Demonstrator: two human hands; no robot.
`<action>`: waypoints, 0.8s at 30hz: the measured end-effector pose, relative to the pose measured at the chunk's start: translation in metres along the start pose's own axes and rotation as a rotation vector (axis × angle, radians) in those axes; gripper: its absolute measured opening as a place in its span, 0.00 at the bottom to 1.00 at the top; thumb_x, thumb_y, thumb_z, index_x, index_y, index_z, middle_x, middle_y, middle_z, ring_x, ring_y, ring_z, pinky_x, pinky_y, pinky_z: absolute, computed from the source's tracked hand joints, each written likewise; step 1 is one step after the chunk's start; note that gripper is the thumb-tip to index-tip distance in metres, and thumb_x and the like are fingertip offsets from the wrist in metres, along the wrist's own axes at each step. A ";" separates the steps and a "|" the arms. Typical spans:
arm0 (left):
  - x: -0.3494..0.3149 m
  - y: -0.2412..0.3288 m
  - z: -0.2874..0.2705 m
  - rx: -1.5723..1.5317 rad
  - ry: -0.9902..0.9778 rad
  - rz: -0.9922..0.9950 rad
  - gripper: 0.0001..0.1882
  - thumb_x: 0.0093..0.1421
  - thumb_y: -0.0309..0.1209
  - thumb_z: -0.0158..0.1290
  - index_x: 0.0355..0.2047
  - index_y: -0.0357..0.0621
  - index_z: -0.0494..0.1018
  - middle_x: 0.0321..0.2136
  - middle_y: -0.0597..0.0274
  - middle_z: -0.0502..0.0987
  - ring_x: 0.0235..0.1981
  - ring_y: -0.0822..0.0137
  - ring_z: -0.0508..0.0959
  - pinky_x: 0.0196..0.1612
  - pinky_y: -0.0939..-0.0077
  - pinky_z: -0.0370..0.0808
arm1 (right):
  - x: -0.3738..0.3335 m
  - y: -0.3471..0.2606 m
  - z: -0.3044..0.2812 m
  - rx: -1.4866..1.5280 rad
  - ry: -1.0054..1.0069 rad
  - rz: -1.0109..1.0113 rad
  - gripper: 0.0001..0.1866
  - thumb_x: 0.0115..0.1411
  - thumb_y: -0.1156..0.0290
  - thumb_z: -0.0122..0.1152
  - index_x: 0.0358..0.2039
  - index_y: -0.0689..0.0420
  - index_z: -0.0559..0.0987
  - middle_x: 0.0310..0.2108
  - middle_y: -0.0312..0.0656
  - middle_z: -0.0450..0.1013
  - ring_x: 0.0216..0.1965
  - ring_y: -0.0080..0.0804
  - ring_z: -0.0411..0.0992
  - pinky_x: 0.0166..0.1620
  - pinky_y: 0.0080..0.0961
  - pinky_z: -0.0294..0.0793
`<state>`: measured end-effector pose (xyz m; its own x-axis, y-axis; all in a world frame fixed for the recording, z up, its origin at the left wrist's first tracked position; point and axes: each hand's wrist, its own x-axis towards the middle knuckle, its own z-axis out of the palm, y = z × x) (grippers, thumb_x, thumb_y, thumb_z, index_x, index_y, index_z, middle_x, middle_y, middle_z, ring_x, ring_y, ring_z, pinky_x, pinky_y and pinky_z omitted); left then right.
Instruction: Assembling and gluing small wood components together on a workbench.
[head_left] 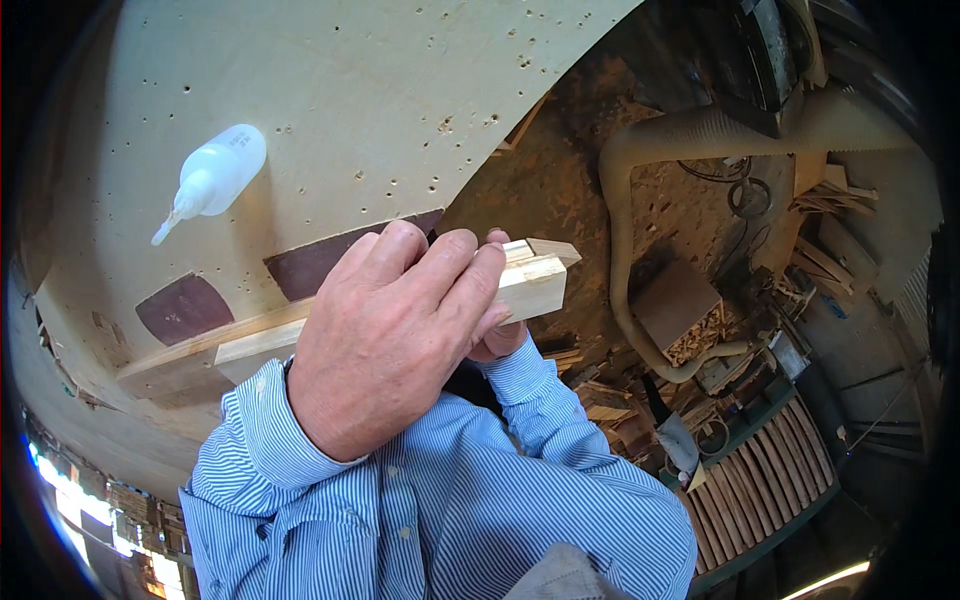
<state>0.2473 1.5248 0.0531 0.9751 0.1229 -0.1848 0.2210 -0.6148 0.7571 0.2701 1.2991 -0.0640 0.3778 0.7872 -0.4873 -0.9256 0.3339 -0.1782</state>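
Light wooden strips lie side by side, their ends jutting out to the right of my hands; one end is cut at a slant. My left hand is closed over them from above, fingers curled across the top. Beneath, my right hand grips the same wood, mostly hidden by the left hand and the strips. Left of my wrist, a pale length of wood reaches out over the table edge; whether it belongs to the held strips is hidden. A white squeeze bottle with a nozzle lies on its side beyond my hands.
The pale worktable is pitted with small holes. Two dark brown patches and a wooden edge strip lie along its near side. On the right, a ribbed hose crosses the debris-strewn floor, near a slatted green-framed rack and wood offcuts.
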 end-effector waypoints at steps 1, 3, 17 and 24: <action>0.000 0.000 0.000 0.005 -0.004 0.003 0.23 0.64 0.37 0.63 0.56 0.38 0.78 0.47 0.54 0.79 0.40 0.55 0.76 0.48 0.61 0.76 | 0.002 -0.003 0.003 0.000 -0.019 -0.001 0.35 0.66 0.57 0.75 0.69 0.46 0.69 0.65 0.37 0.72 0.66 0.35 0.72 0.69 0.41 0.75; 0.002 -0.001 -0.002 -0.020 -0.009 0.000 0.23 0.64 0.36 0.63 0.56 0.38 0.78 0.47 0.54 0.79 0.40 0.55 0.75 0.48 0.61 0.76 | -0.005 -0.004 -0.002 -0.027 0.014 0.013 0.34 0.66 0.60 0.75 0.69 0.46 0.69 0.65 0.37 0.71 0.66 0.35 0.72 0.69 0.41 0.76; 0.002 -0.001 -0.005 -0.065 -0.046 -0.035 0.20 0.66 0.34 0.61 0.56 0.39 0.78 0.45 0.53 0.78 0.41 0.54 0.76 0.47 0.59 0.76 | -0.022 -0.007 0.019 0.071 0.244 0.007 0.35 0.64 0.77 0.72 0.69 0.51 0.68 0.65 0.41 0.72 0.66 0.38 0.74 0.67 0.38 0.79; -0.006 -0.006 -0.016 -0.140 0.108 -0.095 0.25 0.60 0.36 0.67 0.55 0.38 0.78 0.46 0.51 0.82 0.43 0.52 0.79 0.48 0.60 0.77 | -0.020 -0.003 0.024 0.150 0.189 -0.026 0.38 0.64 0.77 0.71 0.72 0.56 0.64 0.67 0.51 0.70 0.67 0.47 0.72 0.69 0.43 0.79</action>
<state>0.2403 1.5397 0.0597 0.9445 0.2626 -0.1973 0.3057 -0.4834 0.8203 0.2657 1.2945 -0.0331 0.3773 0.6713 -0.6380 -0.8968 0.4367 -0.0709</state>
